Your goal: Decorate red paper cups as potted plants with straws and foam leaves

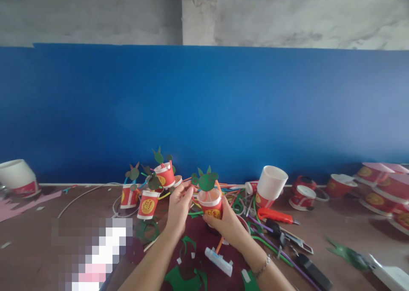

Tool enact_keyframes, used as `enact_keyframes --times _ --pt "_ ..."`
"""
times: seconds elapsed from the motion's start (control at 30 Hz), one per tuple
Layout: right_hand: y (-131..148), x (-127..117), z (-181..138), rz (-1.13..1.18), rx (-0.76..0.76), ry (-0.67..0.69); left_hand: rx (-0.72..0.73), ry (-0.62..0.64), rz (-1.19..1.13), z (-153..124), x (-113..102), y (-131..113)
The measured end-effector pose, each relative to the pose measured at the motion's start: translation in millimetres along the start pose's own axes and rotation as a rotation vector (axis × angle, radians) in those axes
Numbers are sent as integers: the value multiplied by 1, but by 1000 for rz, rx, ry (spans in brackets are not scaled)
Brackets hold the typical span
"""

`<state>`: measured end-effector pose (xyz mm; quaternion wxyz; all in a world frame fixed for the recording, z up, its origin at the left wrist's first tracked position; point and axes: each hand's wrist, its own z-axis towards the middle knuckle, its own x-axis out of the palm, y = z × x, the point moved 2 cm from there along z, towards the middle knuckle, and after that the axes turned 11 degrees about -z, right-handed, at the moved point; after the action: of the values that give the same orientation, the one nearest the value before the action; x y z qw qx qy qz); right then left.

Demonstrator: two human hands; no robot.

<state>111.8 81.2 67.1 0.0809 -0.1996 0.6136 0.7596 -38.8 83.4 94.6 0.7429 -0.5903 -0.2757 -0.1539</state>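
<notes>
My right hand (pixel 226 223) is wrapped round a small red paper cup (pixel 211 206) with a white rim and a gold emblem, holding it upright above the table. Green paper leaves (pixel 205 180) on straws stick up out of the cup. My left hand (pixel 179 206) is raised beside the cup, its fingertips pinched at the leaves and straws near the rim. Three similar finished cups with green leaves (pixel 149 188) stand just left of my left hand.
A stack of white-lined cups (pixel 270 185) lies tilted at the right, with more red cups and lids (pixel 380 188) beyond. A red utility knife (pixel 275 215), coloured straws, green paper scraps (pixel 188 278) and a white tape piece (pixel 219 261) litter the brown table. A blue wall stands behind.
</notes>
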Motion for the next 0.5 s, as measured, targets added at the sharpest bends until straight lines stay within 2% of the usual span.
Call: enact_keyframes --times 0.23,0.5 --pt "2 -1 -1 -21 -19 -6 45 -46 131 1 -5 4" --pt "11 -2 -5 -76 -63 -9 118 -51 332 -3 4 -13"
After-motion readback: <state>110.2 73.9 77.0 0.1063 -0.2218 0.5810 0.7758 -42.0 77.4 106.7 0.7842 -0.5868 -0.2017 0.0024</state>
